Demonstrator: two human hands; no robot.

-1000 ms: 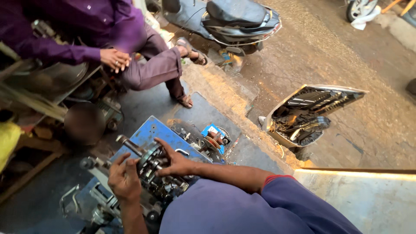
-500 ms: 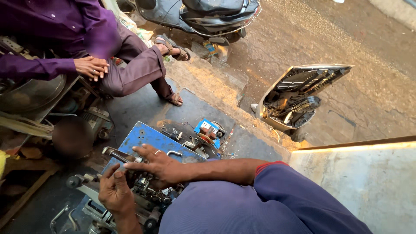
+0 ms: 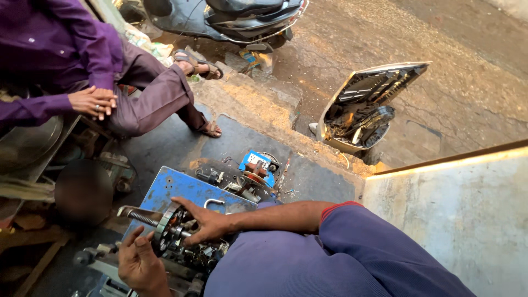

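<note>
1. Left hand [image 3: 140,264] at 7 o'clock, fingers loosely curled beside toothed wheel [image 3: 165,234].
2. Right hand [image 3: 204,221] spread flat over metal mechanism [image 3: 190,247].
3. Blue plate [image 3: 184,191] beneath.
4. Small blue box [image 3: 254,160] beyond.
5. Scooter panel [image 3: 366,104] at 2 o'clock.

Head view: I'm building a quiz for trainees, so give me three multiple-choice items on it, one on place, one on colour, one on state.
1. Where is the right hand?
A. on the round metal part
B. on the scooter
C. on the wall

2. What colour is the plate behind the part?
A. red
B. blue
C. green

3. How does the casing by the road stand?
A. shut flat
B. tilted, its inside showing
C. wrapped

Key: 1 A, fingers spread over the part; 2 B, painted blue; 3 B, its inner fittings are in view.
</note>
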